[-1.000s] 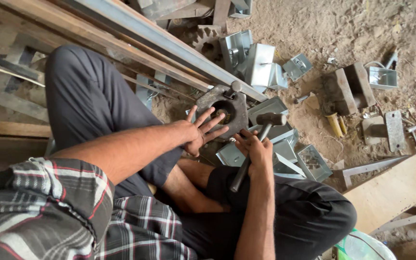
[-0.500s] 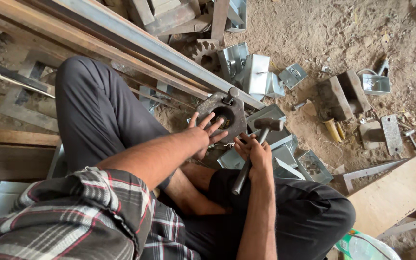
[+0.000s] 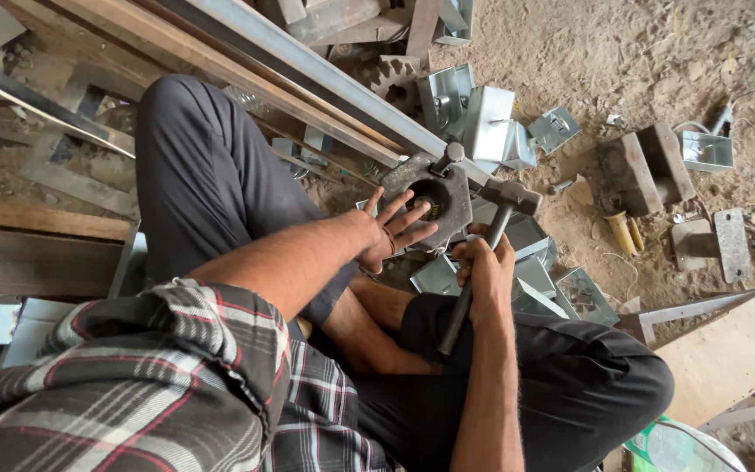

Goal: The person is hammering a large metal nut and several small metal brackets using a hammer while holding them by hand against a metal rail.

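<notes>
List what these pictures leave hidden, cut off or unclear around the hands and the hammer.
- Head view: the part of the hammer handle inside the right hand is covered by its grip.
- Inside of the round hole in the metal block: dark, partly behind the left hand fingers.
- Contents of the open grey metal boxes: too small to tell.
- The white and green container: cut off by the bottom edge.

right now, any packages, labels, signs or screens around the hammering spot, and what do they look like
No labels, signs or screens show.
Plastic bag: the only package-like thing, at the bottom right edge beside the person's knee, rounded, clear whitish with a green patch.
Right hand grips a hammer; left hand rests on a metal block; neither shows any marking.
</notes>
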